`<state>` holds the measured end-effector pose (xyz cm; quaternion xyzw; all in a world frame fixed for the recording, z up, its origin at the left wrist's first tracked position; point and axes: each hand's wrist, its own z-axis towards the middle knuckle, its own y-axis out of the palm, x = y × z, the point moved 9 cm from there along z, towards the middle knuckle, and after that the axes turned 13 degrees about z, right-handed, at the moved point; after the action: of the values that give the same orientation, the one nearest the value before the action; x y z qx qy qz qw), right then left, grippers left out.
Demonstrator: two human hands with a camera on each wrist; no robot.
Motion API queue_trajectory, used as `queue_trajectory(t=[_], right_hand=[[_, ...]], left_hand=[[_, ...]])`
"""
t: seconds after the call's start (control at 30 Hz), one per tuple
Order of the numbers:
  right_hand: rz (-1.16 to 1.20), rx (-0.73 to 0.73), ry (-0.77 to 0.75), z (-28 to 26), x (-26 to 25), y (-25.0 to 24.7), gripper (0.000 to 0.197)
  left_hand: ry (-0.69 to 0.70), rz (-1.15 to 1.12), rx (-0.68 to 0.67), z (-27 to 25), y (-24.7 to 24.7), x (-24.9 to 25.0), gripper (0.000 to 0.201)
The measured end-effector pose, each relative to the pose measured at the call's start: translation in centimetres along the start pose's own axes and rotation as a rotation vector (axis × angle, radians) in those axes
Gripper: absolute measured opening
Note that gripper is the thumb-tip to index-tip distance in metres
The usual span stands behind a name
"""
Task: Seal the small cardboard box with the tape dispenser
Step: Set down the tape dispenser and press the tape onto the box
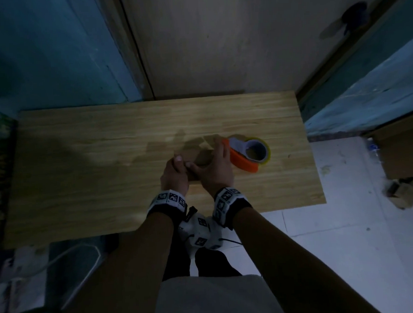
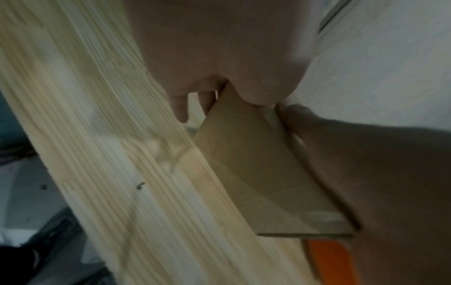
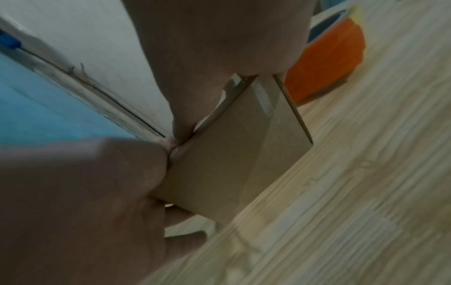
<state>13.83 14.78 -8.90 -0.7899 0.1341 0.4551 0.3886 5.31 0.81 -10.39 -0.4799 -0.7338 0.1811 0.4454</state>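
Note:
A small brown cardboard box point(image 1: 202, 156) stands on the wooden table point(image 1: 82, 186), just right of its middle. My left hand point(image 1: 175, 167) grips the box's left near corner, thumb on top and fingers curled at its side. My right hand point(image 1: 215, 163) holds it from the right, fingers over the top. In the wrist views the box point(image 2: 256, 173) point(image 3: 231, 164) shows a glossy strip of clear tape down one side. The orange tape dispenser point(image 1: 246, 154) with its yellowish roll lies flat just right of my right hand; neither hand touches it.
A wall and a blue door frame rise behind the table's far edge. White tiled floor point(image 1: 347, 220) lies to the right, with a wooden cabinet point(image 1: 403, 150) and some clutter. Cables hang below the table's near left edge.

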Motion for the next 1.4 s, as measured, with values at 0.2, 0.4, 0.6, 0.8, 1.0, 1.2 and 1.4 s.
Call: queue_trajectory(t=[0.2, 0.4, 0.6, 0.8, 1.0, 1.2, 1.4], right_hand=[[0.428, -0.065, 0.109, 0.4, 2.3, -1.1, 0.097], [0.685, -0.247, 0.262, 0.0, 4.1, -0.2, 0.077], [0.69, -0.312, 0.274, 0.0, 4.1, -0.3, 0.071], [0.688, -0.337, 0.23, 0.0, 4.0, -0.1, 0.067], [0.657, -0.307, 0.285, 0.2, 4.4, 0.2, 0.07], [0.624, -0.299, 0.299, 0.2, 4.3, 0.1, 0.073], [0.545, -0.284, 0.246, 0.1, 3.7, -0.2, 0.076]], left_hand=[[0.055, 0.022, -0.017, 0.0, -0.2, 0.0, 0.052], [0.175, -0.114, -0.111, 0.8, 1.0, -0.4, 0.059], [0.15, -0.28, -0.284, 1.4, 2.8, -0.8, 0.065], [0.184, -0.258, -0.292, 1.7, 2.8, -0.7, 0.072], [0.181, -0.287, -0.338, 2.1, 3.4, -1.0, 0.074], [0.127, -0.272, -0.426, 1.6, 3.4, -1.1, 0.067], [0.146, -0.167, -0.411, 1.6, 2.9, -0.9, 0.07]])
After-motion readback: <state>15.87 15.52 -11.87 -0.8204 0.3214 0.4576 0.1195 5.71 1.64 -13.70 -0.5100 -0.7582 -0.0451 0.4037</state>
